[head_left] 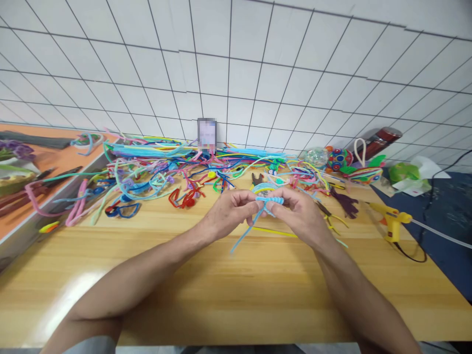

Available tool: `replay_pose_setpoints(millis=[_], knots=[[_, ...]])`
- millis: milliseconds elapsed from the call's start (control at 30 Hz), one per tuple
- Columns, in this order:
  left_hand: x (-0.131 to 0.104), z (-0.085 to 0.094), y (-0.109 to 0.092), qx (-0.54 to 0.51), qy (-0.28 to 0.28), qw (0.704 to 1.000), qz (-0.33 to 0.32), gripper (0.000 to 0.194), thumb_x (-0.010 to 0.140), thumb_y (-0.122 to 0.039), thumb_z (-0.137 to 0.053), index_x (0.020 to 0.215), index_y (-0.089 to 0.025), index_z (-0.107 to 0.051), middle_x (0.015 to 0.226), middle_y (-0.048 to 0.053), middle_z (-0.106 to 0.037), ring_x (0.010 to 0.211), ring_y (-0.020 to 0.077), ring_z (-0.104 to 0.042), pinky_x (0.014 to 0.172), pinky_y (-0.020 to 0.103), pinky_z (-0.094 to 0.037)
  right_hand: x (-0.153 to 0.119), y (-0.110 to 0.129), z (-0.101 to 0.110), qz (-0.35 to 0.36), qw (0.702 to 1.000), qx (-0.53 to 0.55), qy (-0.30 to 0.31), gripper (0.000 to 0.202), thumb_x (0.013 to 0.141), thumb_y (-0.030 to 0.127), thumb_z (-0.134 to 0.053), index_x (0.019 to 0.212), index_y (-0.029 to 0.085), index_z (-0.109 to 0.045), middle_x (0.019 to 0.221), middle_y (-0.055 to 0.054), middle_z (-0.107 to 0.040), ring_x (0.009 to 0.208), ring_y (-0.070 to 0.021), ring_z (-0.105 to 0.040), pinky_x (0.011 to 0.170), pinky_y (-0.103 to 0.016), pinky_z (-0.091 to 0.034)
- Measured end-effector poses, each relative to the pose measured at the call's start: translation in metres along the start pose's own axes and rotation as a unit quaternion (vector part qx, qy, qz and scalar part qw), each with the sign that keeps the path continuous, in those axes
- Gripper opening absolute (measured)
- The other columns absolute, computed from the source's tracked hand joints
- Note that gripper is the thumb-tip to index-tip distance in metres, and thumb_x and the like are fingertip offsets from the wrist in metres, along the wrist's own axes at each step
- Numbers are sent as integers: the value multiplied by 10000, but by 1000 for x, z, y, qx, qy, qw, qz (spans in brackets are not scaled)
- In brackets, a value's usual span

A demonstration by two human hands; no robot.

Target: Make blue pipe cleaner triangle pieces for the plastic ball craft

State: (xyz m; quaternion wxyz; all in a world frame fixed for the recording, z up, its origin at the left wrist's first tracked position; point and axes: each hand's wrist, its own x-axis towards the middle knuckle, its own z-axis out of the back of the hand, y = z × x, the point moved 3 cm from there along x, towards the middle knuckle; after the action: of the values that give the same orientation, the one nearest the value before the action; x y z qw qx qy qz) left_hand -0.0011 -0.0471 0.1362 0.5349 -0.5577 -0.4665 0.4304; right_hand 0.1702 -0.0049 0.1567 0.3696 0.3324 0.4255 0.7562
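Note:
Between my two hands is a light blue pipe cleaner (242,238), bent into a tight zigzag or coil at its upper part, with one straight tail hanging down to the left. My left hand (236,209) pinches the left end of the coiled part between thumb and fingers. On the other side, my right hand (295,211) grips the right end, its thumb pressed against the coil. A yellow pipe cleaner (275,232) lies on the table just beyond and below the hands. Pliers with yellow handles (334,223) rest beside my right hand.
Tangled coloured pipe cleaners (147,179) spread along the back of the wooden table (177,295). A yellow glue gun (393,221) with its cord lies at the right, near dark gloves (344,202). A phone (207,135) leans on the tiled wall. An orange surface (84,160) borders the left.

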Motion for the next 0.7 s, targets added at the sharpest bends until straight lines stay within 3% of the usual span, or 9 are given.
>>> replay_pose_setpoints(millis=[200,333,533,700], knots=[[2,-1,4,-3,2,1000,23,144,730,-272,-771,771,-148,-710,735,8,-728,576,81,-572,592,202,-469,0,-2,1,2,999,-21,-44,125,805,302,-667,754,205,-727,682,-1,-714,594,-140,-555,551,-254,-414],[4,0,8,9,-8,999,31,132,709,-272,-712,754,-150,-688,703,1,-701,545,75,-539,570,206,-442,-2,-2,-3,26,995,-68,-71,129,802,275,-636,763,199,-733,676,2,-706,586,-135,-560,559,-253,-421],[5,1,15,18,-21,999,35,151,678,-307,-670,713,-164,-633,634,-22,-633,527,75,-479,535,208,-388,-4,1,-6,91,979,-150,-101,101,823,222,-638,799,199,-733,705,-2,-721,623,-149,-610,610,-269,-441],[5,1,15,19,-30,999,37,178,696,-339,-658,718,-170,-608,654,-12,-661,539,78,-485,544,210,-390,-7,-3,-9,178,952,-220,-117,82,853,168,-651,816,209,-712,750,-16,-748,673,-170,-661,647,-286,-462]])
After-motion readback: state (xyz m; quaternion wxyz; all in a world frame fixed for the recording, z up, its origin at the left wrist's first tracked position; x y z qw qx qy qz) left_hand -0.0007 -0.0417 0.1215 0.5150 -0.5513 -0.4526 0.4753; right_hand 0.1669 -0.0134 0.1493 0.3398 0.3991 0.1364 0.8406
